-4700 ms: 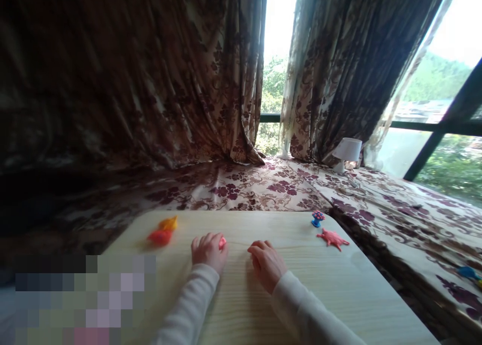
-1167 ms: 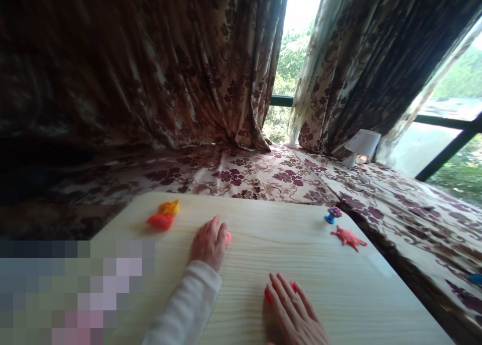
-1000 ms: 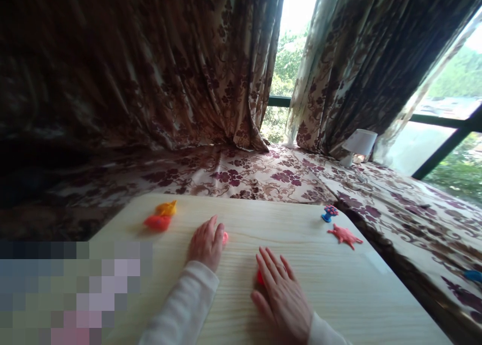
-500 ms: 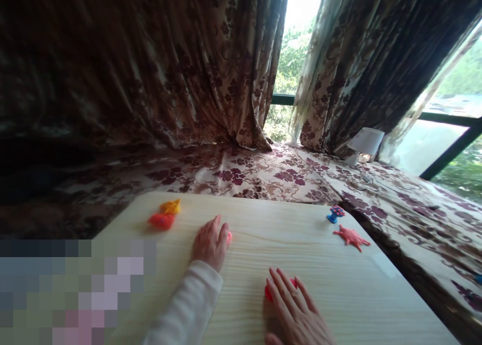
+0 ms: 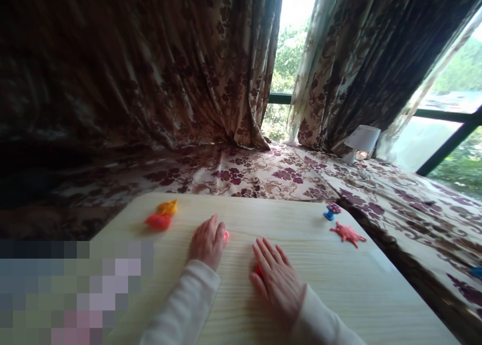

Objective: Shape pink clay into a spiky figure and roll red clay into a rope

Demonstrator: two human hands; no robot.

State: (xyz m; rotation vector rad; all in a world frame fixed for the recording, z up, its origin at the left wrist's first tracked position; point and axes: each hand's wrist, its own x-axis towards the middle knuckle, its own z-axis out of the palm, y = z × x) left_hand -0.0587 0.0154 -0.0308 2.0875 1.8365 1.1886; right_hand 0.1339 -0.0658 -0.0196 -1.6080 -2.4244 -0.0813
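My left hand (image 5: 207,240) lies palm down on the pale wooden table (image 5: 233,310), fingers stretched forward. A small pink lump (image 5: 226,236), which looks like modelling clay, shows beside its thumb; the rest of the lump is hidden. To its right, my right hand (image 5: 276,275) is flat with fingers extended over a red clay-like piece (image 5: 258,270). Only the left edge of that piece peeks out between thumb and index finger. Neither hand visibly grips anything.
At the table's back left sit a red clay-like shape (image 5: 158,222) and a yellow one (image 5: 168,207). A blue stand with a pink-dotted top (image 5: 332,211) and a flat pink many-legged figure (image 5: 348,234) lie back right. Beyond are flowered fabric (image 5: 259,171) and a white lamp (image 5: 363,138).
My right hand has slid forward and slightly left across the table, now covering more of the red piece. My left hand stays nearly in place; the view has shifted slightly.
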